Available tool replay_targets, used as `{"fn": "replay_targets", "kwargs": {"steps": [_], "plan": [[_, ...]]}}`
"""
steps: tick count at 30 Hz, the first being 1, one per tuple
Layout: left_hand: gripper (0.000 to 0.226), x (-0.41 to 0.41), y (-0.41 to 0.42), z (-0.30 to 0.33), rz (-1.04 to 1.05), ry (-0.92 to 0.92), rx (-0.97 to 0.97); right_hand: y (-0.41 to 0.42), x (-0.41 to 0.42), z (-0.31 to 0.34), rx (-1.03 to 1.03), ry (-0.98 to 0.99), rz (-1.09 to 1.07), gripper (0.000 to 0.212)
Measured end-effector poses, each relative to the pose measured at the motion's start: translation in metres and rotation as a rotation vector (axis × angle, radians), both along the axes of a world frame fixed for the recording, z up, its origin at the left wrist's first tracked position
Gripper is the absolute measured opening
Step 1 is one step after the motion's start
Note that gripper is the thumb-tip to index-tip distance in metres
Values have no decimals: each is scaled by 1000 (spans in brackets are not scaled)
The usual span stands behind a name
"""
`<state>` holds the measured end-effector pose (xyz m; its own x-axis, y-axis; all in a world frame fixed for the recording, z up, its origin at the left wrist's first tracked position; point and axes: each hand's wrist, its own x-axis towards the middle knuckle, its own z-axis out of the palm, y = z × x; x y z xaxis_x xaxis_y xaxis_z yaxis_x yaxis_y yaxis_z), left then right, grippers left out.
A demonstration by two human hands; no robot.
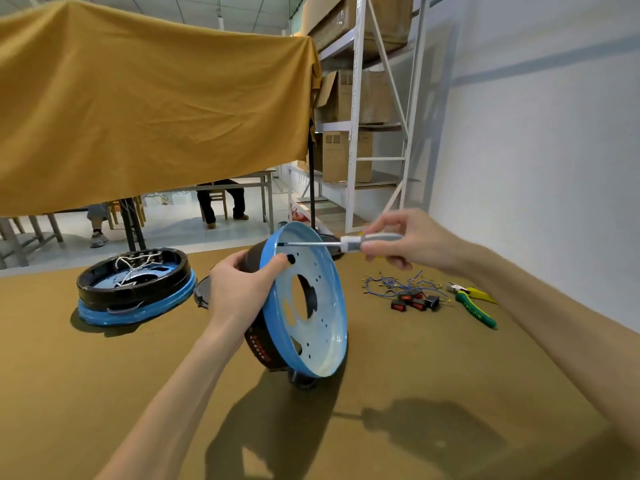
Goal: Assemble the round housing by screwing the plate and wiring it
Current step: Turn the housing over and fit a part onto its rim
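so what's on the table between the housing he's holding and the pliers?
Head view: a tangle of blue wires and a few small black switches lie between the held housing and the pliers.

We hold the round housing [304, 306] on edge on the desk [450, 393] with our left hand [239, 289]; our right hand [408, 240] grips a screwdriver [346, 243], its tip at the upper rim.

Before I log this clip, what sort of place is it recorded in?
Most likely a small assembly workshop with storage. A brown-covered workbench holds a second round housing, loose blue wires and pliers, and white metal racking stacked with cardboard boxes stands behind.
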<state>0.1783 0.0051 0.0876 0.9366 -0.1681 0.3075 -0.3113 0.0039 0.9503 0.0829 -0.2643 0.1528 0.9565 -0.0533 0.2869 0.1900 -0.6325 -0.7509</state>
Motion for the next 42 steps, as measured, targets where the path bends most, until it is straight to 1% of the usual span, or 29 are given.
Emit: {"fn": "replay_targets", "kwargs": {"steps": [3,5,7,9,11,16,20,25,27,30,31,34,39,41,42], "plan": [[37,-12,-8,3,67,-188,90,-1,-11,-41,126,129,-16,33],[55,-18,-13,5,109,-337,177,2,-14,-61,258,215,10,41],[75,-21,-14,8,133,-463,233,3,-17,-70,419,239,47,39],[75,-22,-12,9,116,-580,257,1,-20,-71,508,229,68,32],[75,-21,-7,7,100,-638,270,-2,-22,-71,575,221,89,29],[83,-18,3,-9,73,-669,337,-2,-26,-80,554,210,69,26],[91,-20,4,-17,43,-677,363,-7,-30,-89,611,222,75,18],[96,-23,-5,-20,63,-698,401,-12,-35,-95,634,225,80,20],[98,-23,-10,-21,55,-706,423,-16,-39,-94,587,219,72,23],[101,-24,-14,-24,67,-719,451,-16,-43,-92,426,208,67,31],[101,-25,-15,-25,69,-719,455,-16,-44,-93,416,210,69,34],[101,-24,-18,-25,60,-711,461,-17,-46,-98,497,237,79,39],[99,-22,-18,-25,46,-728,510,-20,-42,-106,506,312,113,27],[101,-21,-17,-27,54,-739,554,-31,-46,-114,527,300,53,25],[102,-21,-16,-30,61,-740,568,-36,-48,-119,553,286,-17,25]]}}
